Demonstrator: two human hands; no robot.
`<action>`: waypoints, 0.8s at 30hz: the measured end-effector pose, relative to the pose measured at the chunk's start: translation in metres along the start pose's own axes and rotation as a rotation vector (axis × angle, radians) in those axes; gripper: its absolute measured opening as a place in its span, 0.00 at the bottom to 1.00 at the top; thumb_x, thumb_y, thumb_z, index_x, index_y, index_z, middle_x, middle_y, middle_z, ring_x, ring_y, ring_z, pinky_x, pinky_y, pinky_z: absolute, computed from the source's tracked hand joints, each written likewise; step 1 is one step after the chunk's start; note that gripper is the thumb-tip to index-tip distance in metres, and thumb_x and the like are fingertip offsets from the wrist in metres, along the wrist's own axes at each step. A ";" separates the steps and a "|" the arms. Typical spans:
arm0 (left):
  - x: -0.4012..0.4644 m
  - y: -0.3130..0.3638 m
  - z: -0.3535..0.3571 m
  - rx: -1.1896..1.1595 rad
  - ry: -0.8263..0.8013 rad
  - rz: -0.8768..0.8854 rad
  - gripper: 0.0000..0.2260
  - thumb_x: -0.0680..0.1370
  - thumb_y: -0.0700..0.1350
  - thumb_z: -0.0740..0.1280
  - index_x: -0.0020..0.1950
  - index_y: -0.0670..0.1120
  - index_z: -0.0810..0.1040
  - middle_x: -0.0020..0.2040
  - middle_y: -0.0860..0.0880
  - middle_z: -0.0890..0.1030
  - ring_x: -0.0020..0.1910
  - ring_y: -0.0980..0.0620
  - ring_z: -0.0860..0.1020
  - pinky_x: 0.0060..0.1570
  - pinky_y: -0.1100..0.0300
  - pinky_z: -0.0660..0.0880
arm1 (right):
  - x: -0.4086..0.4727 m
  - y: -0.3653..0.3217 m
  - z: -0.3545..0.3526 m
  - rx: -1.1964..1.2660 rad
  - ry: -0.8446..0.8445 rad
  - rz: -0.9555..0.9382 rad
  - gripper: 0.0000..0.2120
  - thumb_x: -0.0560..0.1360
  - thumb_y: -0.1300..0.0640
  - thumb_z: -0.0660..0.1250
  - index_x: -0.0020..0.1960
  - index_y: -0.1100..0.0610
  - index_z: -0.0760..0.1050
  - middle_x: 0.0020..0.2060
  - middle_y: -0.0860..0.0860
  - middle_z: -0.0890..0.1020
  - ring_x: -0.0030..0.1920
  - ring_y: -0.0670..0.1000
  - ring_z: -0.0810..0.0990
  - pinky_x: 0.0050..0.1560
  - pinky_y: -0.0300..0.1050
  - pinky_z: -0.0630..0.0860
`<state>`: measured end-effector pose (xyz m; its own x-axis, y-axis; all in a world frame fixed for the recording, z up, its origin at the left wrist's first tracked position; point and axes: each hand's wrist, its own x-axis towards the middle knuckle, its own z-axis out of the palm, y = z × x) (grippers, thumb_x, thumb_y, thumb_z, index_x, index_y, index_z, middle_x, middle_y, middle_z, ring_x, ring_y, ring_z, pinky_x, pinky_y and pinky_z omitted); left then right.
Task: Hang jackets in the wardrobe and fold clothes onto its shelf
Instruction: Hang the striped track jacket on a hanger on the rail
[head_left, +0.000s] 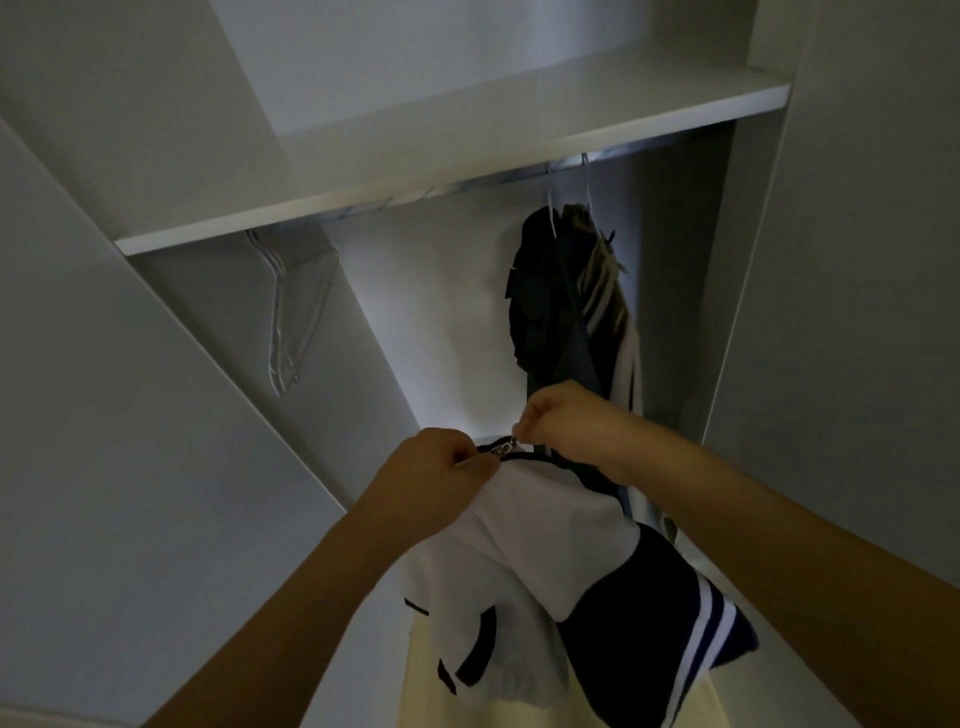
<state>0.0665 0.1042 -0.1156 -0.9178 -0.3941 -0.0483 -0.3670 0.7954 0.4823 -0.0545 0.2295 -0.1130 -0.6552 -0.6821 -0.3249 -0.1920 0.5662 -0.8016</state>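
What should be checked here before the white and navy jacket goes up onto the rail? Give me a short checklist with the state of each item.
1. Jacket held securely: ok. The left hand grips the collar of the white and navy jacket.
2. Zipper handled: ok. The right hand pinches the zipper pull at the collar.
3. Zipper fully closed: cannot tell; the front is bunched.
4. Hanger inside the jacket: cannot tell; none shows at the collar.
5. Spare hangers available: ok. Empty hangers hang at the left of the rail.
6. Free rail space: ok. There is an open stretch between the empty hangers and the dark hung jackets.
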 end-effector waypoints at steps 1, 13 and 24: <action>-0.001 0.002 0.002 0.002 0.014 0.032 0.15 0.79 0.51 0.64 0.32 0.52 0.71 0.29 0.54 0.71 0.29 0.58 0.69 0.32 0.65 0.63 | 0.003 0.004 0.000 -0.038 0.068 0.005 0.12 0.77 0.56 0.67 0.36 0.53 0.70 0.52 0.53 0.71 0.57 0.55 0.73 0.58 0.45 0.74; -0.019 -0.025 -0.019 -0.290 -0.566 -0.182 0.07 0.73 0.44 0.67 0.36 0.48 0.72 0.33 0.55 0.73 0.33 0.57 0.71 0.34 0.66 0.67 | -0.003 -0.005 -0.047 0.227 0.252 -0.079 0.08 0.77 0.59 0.67 0.39 0.57 0.74 0.40 0.53 0.78 0.43 0.50 0.76 0.38 0.40 0.72; 0.015 0.025 0.041 -0.137 0.056 0.222 0.15 0.83 0.53 0.57 0.41 0.46 0.71 0.34 0.50 0.74 0.34 0.52 0.74 0.36 0.57 0.73 | -0.036 -0.047 -0.058 -0.033 0.232 -0.199 0.03 0.77 0.64 0.66 0.45 0.64 0.76 0.44 0.58 0.79 0.47 0.54 0.78 0.52 0.46 0.75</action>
<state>0.0375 0.1377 -0.1401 -0.9622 -0.2453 0.1184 -0.1305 0.7967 0.5901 -0.0640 0.2545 -0.0339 -0.7508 -0.6595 -0.0364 -0.3548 0.4492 -0.8200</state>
